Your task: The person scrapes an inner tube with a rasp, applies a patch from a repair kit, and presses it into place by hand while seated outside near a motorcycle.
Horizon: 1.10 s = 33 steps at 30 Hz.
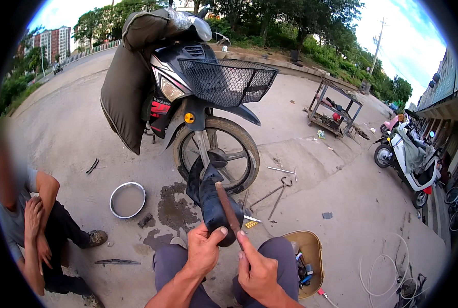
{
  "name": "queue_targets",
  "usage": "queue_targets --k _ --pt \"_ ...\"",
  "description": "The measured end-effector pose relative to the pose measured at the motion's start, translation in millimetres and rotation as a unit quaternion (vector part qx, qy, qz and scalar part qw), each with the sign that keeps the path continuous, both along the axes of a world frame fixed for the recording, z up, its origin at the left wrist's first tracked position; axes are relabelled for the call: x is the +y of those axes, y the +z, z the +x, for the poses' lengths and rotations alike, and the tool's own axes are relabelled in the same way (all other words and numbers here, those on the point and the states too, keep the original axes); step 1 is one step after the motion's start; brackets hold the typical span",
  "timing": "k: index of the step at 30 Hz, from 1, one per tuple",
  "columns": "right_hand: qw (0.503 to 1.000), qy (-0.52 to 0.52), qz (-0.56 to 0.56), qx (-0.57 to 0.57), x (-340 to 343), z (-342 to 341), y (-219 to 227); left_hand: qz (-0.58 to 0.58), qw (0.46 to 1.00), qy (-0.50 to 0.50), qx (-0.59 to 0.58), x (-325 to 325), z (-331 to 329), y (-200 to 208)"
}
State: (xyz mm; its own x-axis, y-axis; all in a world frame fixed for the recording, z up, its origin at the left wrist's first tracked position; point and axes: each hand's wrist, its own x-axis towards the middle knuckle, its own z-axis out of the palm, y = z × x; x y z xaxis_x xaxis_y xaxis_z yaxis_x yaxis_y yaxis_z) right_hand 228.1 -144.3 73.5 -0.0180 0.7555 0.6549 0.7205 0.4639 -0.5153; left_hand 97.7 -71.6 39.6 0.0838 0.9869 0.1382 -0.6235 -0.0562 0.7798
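My left hand (pixel 204 249) grips the near end of a black rubber inner tube (pixel 212 197), thumb on top. The tube stretches away from me to the front wheel (pixel 252 164) of a motorcycle. In my right hand (pixel 259 269) is a long, flat, rusty brown file (pixel 228 208), its handle end between thumb and fingers. The file lies along the tube's upper side, its tip pointing toward the wheel. Both hands are close together above my knees. My palms are hidden.
Left, a person (pixel 39 220) sits near a round metal basin (pixel 144 197) of murky water. A tan toolbox (pixel 319 256) stands by my right knee. A T-handle wrench (pixel 282 170) and long metal tools (pixel 276 200) lie ahead. Farther right are a metal cart (pixel 319 105) and a hose (pixel 383 292).
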Motion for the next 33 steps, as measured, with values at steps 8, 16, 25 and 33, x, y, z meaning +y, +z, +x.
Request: queue_targets --k 8,16,25,33 --pt "0.999 0.020 -0.004 0.027 -32 10 -16 -0.010 0.999 0.008 -0.037 0 0 5" --pt "1.000 0.002 0.002 -0.027 -11 4 -20 -0.013 0.999 0.011 -0.038 -3 1 7" --pt "1.000 0.023 -0.008 0.014 7 4 2 -0.015 1.000 0.000 -0.027 -3 2 6" --pt "1.000 0.015 -0.015 0.016 -6 10 -21 0.003 1.000 -0.011 -0.004 6 6 0"
